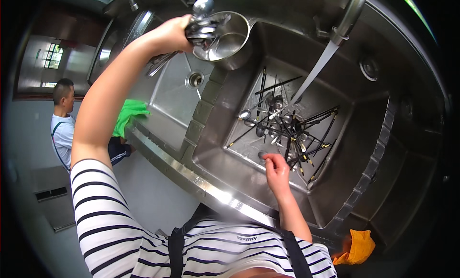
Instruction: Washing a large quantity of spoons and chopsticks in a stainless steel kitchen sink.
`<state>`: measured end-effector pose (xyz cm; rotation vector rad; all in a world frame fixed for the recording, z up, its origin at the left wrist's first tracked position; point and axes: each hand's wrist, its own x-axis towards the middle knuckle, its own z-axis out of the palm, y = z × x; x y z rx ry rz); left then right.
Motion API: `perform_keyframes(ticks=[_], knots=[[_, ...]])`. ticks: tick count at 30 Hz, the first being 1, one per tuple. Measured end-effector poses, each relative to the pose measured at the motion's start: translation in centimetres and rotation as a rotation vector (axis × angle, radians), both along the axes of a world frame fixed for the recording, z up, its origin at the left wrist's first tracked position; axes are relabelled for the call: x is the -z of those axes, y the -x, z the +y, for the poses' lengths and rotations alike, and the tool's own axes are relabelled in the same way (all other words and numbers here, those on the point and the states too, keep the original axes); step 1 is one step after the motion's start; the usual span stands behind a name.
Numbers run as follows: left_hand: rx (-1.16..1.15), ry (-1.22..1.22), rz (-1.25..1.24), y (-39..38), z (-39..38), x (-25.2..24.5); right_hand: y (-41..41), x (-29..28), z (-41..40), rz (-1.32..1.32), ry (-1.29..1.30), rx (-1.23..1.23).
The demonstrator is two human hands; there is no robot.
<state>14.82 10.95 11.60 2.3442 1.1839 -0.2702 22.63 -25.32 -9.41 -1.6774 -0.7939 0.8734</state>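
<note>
My left hand is closed around a bundle of metal spoons, held at the mouth of a round stainless steel pot. The spoon bowls point over the pot, while the handles stick out below my wrist. Down in the sink basin, my right hand has its fingers curled together on a single spoon. Beyond it, black chopsticks with gold-coloured ends lie crossed over several loose spoons on the basin floor. Water streams down onto this pile.
The running faucet reaches in from the top. Left of a ridged divider is a second basin with a drain. A green cloth hangs over the front edge, and an orange cloth lies lower right. Another person is at far left.
</note>
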Motion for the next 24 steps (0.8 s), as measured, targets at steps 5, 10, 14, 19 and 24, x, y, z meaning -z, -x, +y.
perform_keyframes(ticks=[5,10,14,19,24], knots=[[0.346,-0.202,0.402,-3.5,0.9,5.4,0.1,-0.2,-0.5,0.078,0.062,-0.025],[0.323,-0.442,0.505,-5.4,1.1,9.4,-0.4,0.1,-0.6,0.049,0.095,-0.002],[0.397,-0.652,0.510,-5.9,1.2,10.7,-0.6,1.5,-0.6,0.142,0.221,-0.032],[0.493,-1.116,0.208,-6.3,-1.5,11.4,-0.6,3.3,-0.2,0.313,0.335,-0.064],[0.523,-0.722,0.419,-6.3,-2.7,8.1,-0.5,3.6,0.6,0.465,0.383,-0.089]])
